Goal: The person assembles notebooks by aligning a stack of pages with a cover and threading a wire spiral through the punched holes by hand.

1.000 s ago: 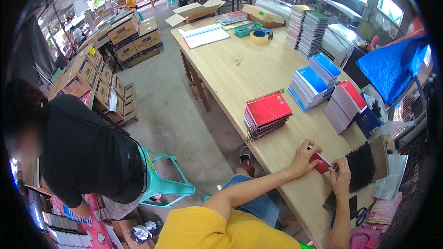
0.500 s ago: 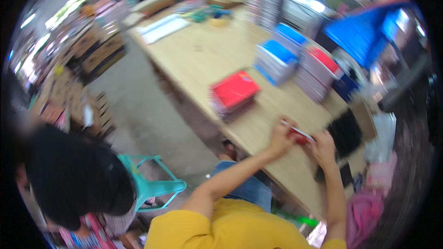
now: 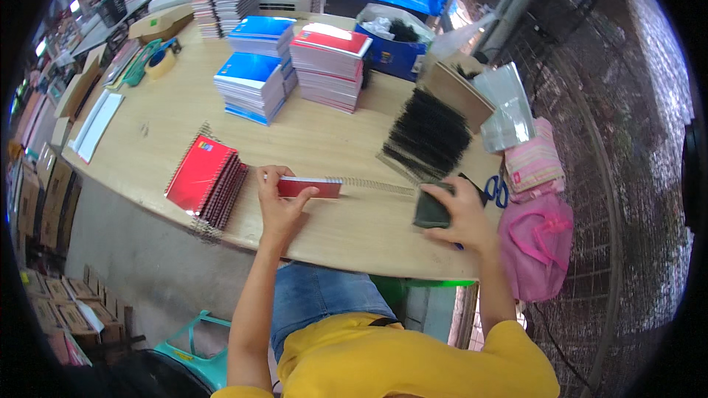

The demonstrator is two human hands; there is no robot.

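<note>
My left hand (image 3: 277, 203) grips a small red notebook (image 3: 313, 187) standing on its edge on the table, thumb on the near side. A thin spiral wire (image 3: 369, 183) runs from the notebook's right end along the top toward my right hand (image 3: 464, 214). That hand is closed over a dark green block-like thing (image 3: 430, 208), whose kind I cannot make out, at the wire's far end. Behind it lies a heap of black spiral wires (image 3: 428, 133). Left of my left hand sits a pile of red spiral notebooks (image 3: 198, 175).
Stacks of blue-covered books (image 3: 251, 77) and red-covered books (image 3: 328, 66) stand at the back. Blue-handled scissors (image 3: 496, 191) lie right of my right hand. A pink bag (image 3: 538, 247) hangs at the table's right edge. A green stool (image 3: 195, 350) stands lower left.
The view has swung to the right. My right hand has left the notebook and moved right, onto the dark block. The left hand still holds the notebook.
</note>
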